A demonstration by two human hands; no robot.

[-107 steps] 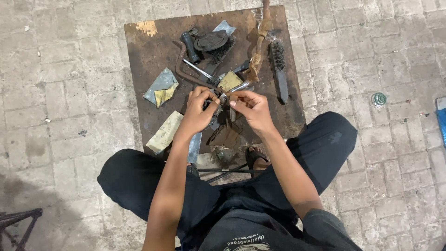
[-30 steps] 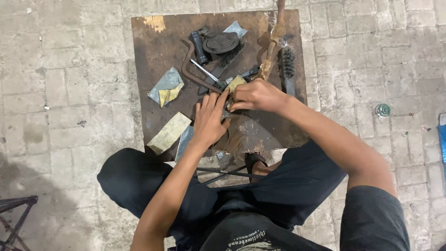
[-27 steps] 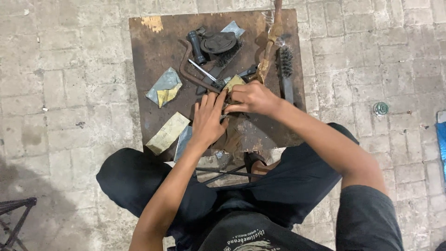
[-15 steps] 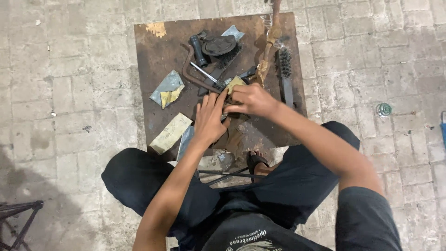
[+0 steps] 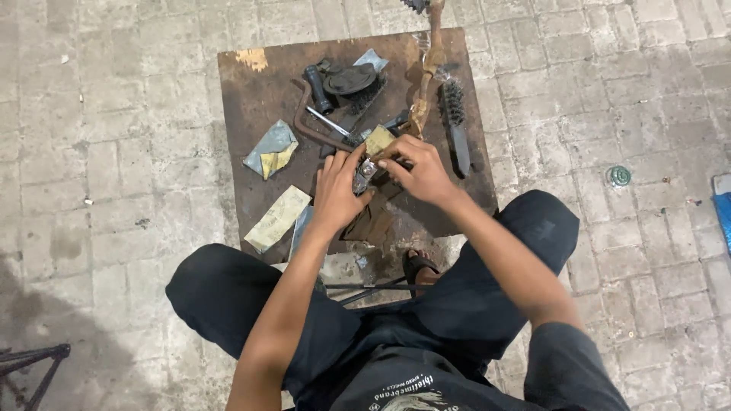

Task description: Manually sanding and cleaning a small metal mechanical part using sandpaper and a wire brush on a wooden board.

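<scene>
you sit on the brick paving (image 5: 114, 152) with a rusty brown board (image 5: 251, 99) laid flat before your knees. along its far right edge lies a black wire brush (image 5: 455, 122), beside a bent, rust-coloured rod (image 5: 426, 68). near the top sits a dark round part (image 5: 349, 79), and folded sandpaper sheets (image 5: 270, 150) lie at the left. your left hand (image 5: 337, 190) and right hand (image 5: 417, 169) meet near the middle of the board, fingers curled close around a small shiny metal piece (image 5: 364, 176) pinched between them, just above the board.
</scene>
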